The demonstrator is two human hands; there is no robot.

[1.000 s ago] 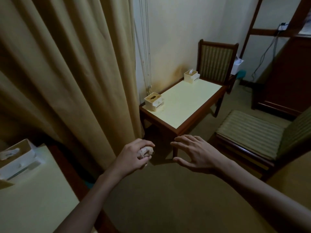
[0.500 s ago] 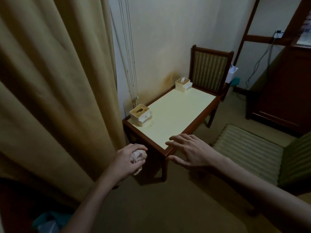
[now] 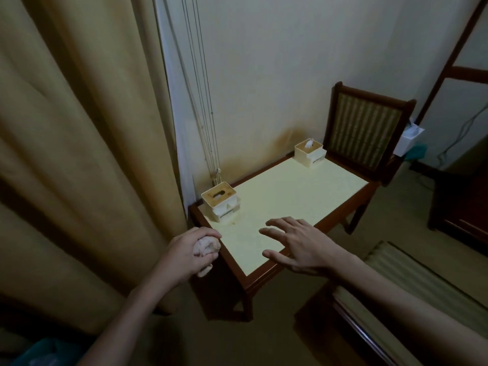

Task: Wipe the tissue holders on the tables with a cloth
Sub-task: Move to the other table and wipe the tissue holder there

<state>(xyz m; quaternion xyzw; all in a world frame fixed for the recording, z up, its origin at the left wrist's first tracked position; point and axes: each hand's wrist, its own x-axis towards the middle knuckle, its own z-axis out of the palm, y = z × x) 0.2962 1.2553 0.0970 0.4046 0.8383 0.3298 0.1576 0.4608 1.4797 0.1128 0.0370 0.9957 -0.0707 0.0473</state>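
A cream tissue holder [image 3: 221, 201] with a wooden lid stands at the near left corner of a small pale-topped table [image 3: 285, 199]. A second cream tissue holder [image 3: 310, 153] with a tissue poking out sits at the table's far corner by the wall. My left hand [image 3: 188, 253] grips a crumpled pale cloth [image 3: 206, 248] just off the table's near left edge, a short way below the near holder. Over the table's near end hovers my right hand [image 3: 298, 244], fingers spread and holding nothing.
A heavy tan curtain [image 3: 79, 154] hangs close on the left, with blind cords [image 3: 203, 107] beside the wall. A wooden chair [image 3: 367, 133] stands behind the table. Another striped seat [image 3: 412, 281] is at the right, and a dark cabinet [image 3: 462, 207] beyond it.
The view has closed in on the table. Both hands have moved forward: the right one is now over the tabletop, the left one with the cloth is at the table's left edge.
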